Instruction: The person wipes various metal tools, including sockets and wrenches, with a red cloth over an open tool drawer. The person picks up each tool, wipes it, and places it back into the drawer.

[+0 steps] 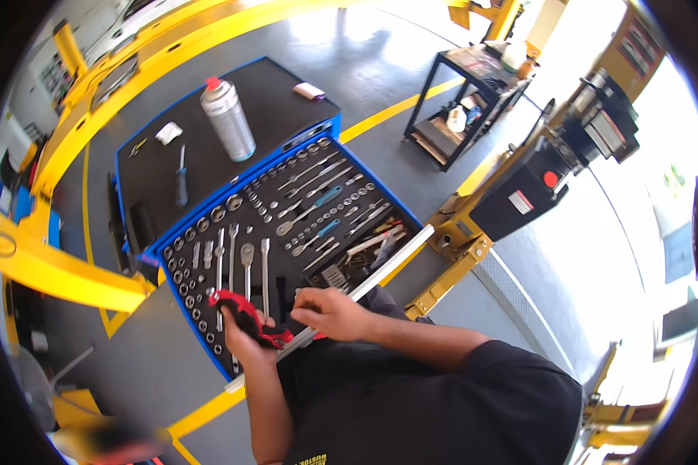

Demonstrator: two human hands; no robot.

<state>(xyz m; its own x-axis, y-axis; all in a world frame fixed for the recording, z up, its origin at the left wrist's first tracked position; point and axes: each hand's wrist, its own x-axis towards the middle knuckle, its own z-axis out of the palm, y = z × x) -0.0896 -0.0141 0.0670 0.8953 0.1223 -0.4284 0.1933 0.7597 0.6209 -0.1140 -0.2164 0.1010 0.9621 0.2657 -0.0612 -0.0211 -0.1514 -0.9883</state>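
Observation:
My left hand [250, 345] is wrapped round a red-and-black hand tool [250, 319] with a silver tip at its upper left end; its exact kind I cannot make out. Just to the right, my right hand [329, 313] is closed, its fingers curled over the drawer's front part; whatever it may hold is hidden. Below both hands lies a pulled-out blue tool drawer [209, 341] with a black insert. A ratchet [247, 260], long bars, a combination wrench [233, 240] and several sockets [219, 212] rest in its slots.
On the black cabinet top [279, 89] stand a spray can [229, 120] with a red cap, a screwdriver [182, 177] and a crumpled white cloth [168, 133]. A yellow lift post [442, 283] rises at the right. Further back is a dark cart [473, 81]; a yellow lift arm [70, 275] extends at left.

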